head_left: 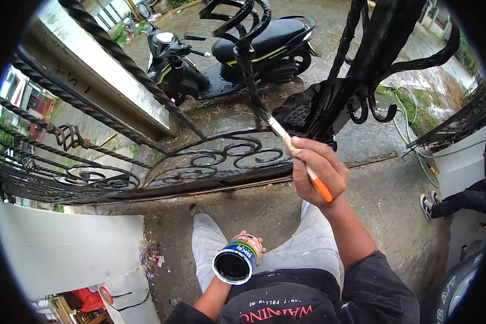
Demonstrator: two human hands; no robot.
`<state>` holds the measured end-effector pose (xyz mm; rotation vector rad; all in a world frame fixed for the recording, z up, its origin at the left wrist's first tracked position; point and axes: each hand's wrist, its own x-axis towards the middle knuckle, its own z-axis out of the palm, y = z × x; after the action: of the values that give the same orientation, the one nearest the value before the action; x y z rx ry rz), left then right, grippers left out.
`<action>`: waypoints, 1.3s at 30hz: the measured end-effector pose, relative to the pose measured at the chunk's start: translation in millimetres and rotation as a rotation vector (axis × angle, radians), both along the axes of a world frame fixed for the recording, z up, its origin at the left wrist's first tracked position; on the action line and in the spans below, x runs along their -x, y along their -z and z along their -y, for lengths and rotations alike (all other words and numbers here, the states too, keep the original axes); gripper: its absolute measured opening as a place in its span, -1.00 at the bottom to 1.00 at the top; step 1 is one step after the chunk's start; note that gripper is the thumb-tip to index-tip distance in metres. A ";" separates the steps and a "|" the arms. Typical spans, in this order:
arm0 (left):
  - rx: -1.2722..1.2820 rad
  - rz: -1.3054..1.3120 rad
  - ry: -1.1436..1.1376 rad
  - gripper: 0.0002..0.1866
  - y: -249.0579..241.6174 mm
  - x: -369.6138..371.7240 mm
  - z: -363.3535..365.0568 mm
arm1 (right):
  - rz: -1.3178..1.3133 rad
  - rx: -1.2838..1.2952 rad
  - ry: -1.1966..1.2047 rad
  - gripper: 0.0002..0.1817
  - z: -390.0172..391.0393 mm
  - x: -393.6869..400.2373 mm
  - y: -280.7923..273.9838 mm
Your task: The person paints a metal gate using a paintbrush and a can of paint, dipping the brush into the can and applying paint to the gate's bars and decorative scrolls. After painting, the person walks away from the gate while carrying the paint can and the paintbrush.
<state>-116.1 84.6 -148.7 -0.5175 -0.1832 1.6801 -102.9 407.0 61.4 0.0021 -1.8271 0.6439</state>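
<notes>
My right hand (319, 171) grips a paintbrush (311, 174) with a pale handle ending in orange. Its bristle end points up and left, at a twisted black bar of the wrought-iron gate (254, 92); whether the bristles touch the metal is hard to tell. Low in front of my body, my left hand (260, 245) is wrapped around a paint can (244, 249) with a colourful label. The can is tilted toward me, and dark paint shows inside its open top. Most of the left fingers are hidden behind the can.
Beyond the gate stands a black motor scooter (232, 59). A green hose (410, 116) lies at the right. Another person's leg and sneaker (427, 206) show at the right edge, above a car tyre (461, 289). A white wall panel (70, 248) stands at the left.
</notes>
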 end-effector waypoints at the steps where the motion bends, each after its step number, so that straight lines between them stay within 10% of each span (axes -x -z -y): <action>1: -0.002 -0.012 -0.006 -0.34 -1.6 -0.9 0.8 | 0.042 -0.016 0.003 -0.84 -1.7 -0.2 11.2; 17: 0.093 -0.163 -0.067 -0.36 -13.5 -3.5 -1.9 | -0.008 -0.039 -0.028 -0.74 6.9 -15.2 27.4; 23: 0.151 0.152 0.142 -0.35 8.4 16.7 -3.0 | 0.085 -0.046 -0.020 -0.72 -2.0 -4.4 50.2; 39: 0.068 -0.184 -0.085 -0.23 -42.2 14.8 -25.9 | 0.005 0.074 0.034 -0.73 11.6 -6.3 46.8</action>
<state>-130.9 110.5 -106.4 -0.4079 -0.0145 1.8115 -96.6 395.4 14.6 -0.0801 -1.8033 0.6873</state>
